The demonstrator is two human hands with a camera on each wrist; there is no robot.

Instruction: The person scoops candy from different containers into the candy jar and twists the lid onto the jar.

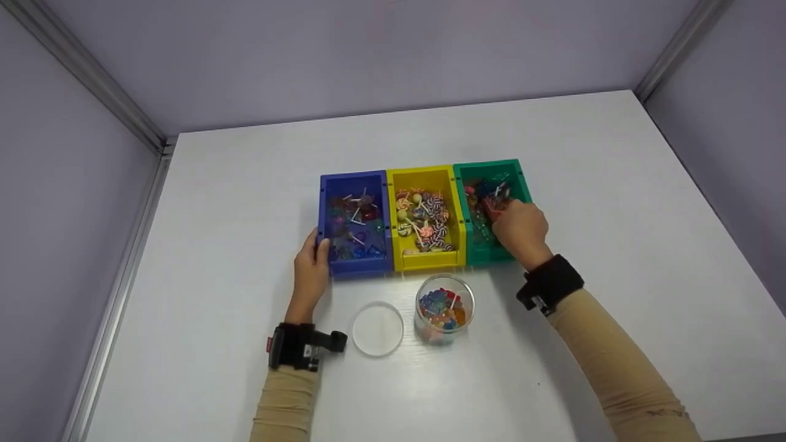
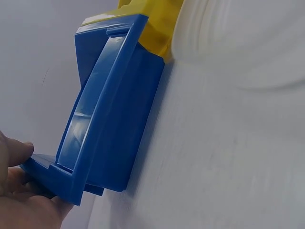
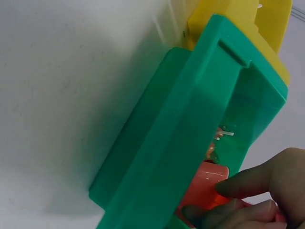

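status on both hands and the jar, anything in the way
Left hand grips blue bin. Right hand holds red piece in green bin. Jar open, part filled. No obstruction visible.

Blue bin [image 1: 361,267], yellow bin [image 1: 430,262] and green bin [image 1: 485,256] abut, barring passage between. Left hand [image 1: 311,270] obstructs the blue bin's left edge; right hand [image 1: 522,232] blocks the green bin's near right. Jar [image 1: 424,331] and lid [image 1: 377,329] occupy the near side, narrow gap between. Worktop [image 1: 393,141] offers room behind the bins.
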